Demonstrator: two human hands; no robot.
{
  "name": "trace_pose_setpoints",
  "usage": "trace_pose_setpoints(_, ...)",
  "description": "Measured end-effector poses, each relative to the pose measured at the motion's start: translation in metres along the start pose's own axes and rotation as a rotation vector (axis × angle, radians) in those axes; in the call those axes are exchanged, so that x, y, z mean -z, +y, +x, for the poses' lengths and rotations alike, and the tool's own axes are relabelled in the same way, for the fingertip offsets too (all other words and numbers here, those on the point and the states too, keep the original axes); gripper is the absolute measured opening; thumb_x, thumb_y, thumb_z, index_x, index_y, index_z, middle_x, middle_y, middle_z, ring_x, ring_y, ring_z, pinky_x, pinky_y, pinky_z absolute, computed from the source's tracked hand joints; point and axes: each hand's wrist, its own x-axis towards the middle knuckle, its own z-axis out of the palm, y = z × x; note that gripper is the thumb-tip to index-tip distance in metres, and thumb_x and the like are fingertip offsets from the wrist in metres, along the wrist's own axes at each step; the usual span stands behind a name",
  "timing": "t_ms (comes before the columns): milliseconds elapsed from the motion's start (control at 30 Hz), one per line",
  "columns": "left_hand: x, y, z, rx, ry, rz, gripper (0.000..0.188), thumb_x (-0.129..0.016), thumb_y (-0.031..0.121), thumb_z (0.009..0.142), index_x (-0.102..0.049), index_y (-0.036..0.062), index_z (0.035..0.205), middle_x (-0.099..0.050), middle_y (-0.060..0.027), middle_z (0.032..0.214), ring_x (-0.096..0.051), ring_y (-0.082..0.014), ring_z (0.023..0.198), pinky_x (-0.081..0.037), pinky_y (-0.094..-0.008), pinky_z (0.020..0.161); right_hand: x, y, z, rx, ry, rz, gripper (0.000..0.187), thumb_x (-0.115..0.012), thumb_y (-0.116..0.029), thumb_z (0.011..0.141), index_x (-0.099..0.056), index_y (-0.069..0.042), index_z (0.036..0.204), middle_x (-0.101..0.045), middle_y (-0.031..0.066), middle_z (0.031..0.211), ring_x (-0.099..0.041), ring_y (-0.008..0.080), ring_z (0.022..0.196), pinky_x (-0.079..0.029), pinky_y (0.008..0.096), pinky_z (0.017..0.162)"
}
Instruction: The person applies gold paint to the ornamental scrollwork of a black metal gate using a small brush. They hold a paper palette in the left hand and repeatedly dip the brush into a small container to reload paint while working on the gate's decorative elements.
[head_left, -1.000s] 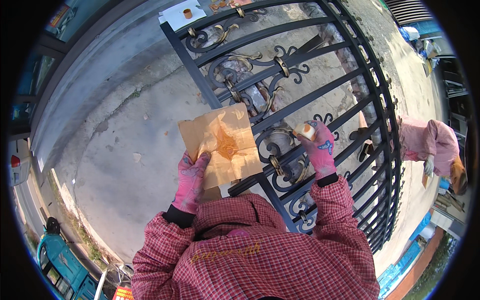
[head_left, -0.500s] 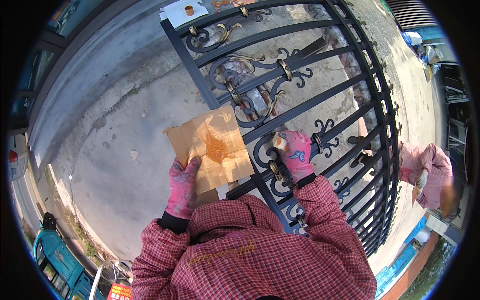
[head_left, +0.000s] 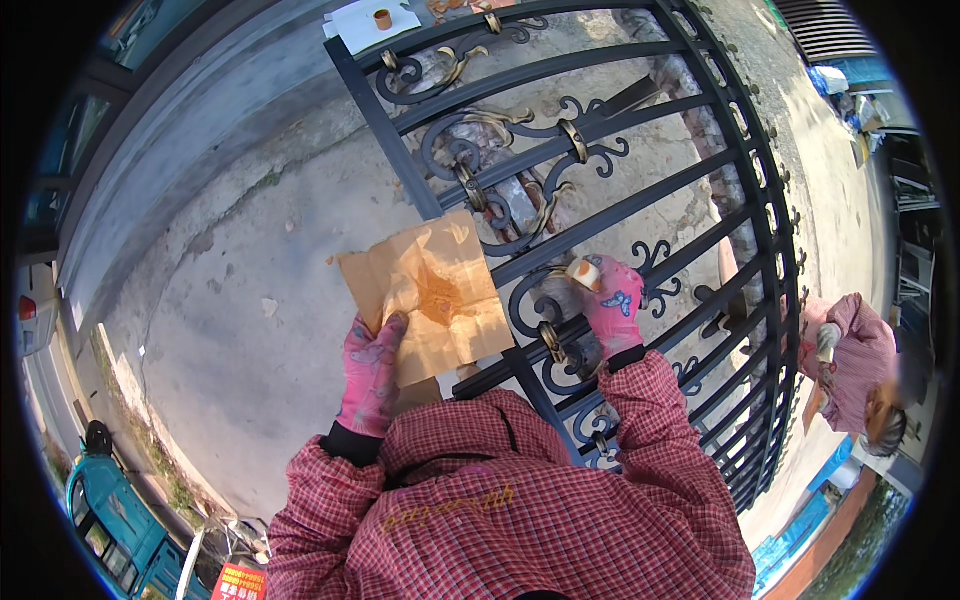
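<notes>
- Left hand (head_left: 372, 372), in a pink patterned glove: fingers pressed flat together on the lower left corner of a brown paper sheet (head_left: 430, 297).
- Brown paper sheet: creased, with a darker orange stain at centre; lies against the gate's near edge.
- Right hand (head_left: 608, 302), gloved: closed around a small tan roll (head_left: 583, 272), resting on a scroll.
- Black iron gate (head_left: 640, 200): flat on concrete, with gold-tinted scrollwork.

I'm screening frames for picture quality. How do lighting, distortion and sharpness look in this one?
Head view: strong daylight, warm on the concrete ground; the fisheye bends the black iron gate bars toward the rim, with a dark circular border. The centre is sharp: left hand on the brown paper sheet, right hand on the gate; things at the rim look squeezed and softer.
</notes>
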Motion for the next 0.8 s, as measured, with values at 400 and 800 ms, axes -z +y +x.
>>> trace_pose_setpoints(400,-0.008,-0.001,-0.003,0.002,0.053,0.008,0.03,-0.055,0.008,0.091,-0.051,0.0005,0.119,-0.062,-0.0054,0.103,-0.06,-0.0115,0.083,-0.051,-0.0241,0.071,0.021,0.009,0.038,-0.101,-0.141,-0.188,0.04,-0.078,-0.018,0.064,-0.06,-0.008,0.098,-0.064,0.0172,0.081,-0.062,0.0348,0.078,-0.049,0.0409,0.069)
trace_pose_setpoints(800,-0.012,-0.001,-0.007,0.007,0.036,0.001,0.032,-0.055,0.008,0.09,-0.05,-0.0006,0.12,-0.061,-0.0061,0.104,-0.06,-0.0117,0.085,-0.051,-0.0244,0.073,0.022,0.053,0.045,0.175,-0.247,-0.32,0.033,-0.078,-0.021,0.063,-0.061,-0.011,0.09,-0.064,0.0137,0.082,-0.061,0.0325,0.081,-0.045,0.0399,0.073)
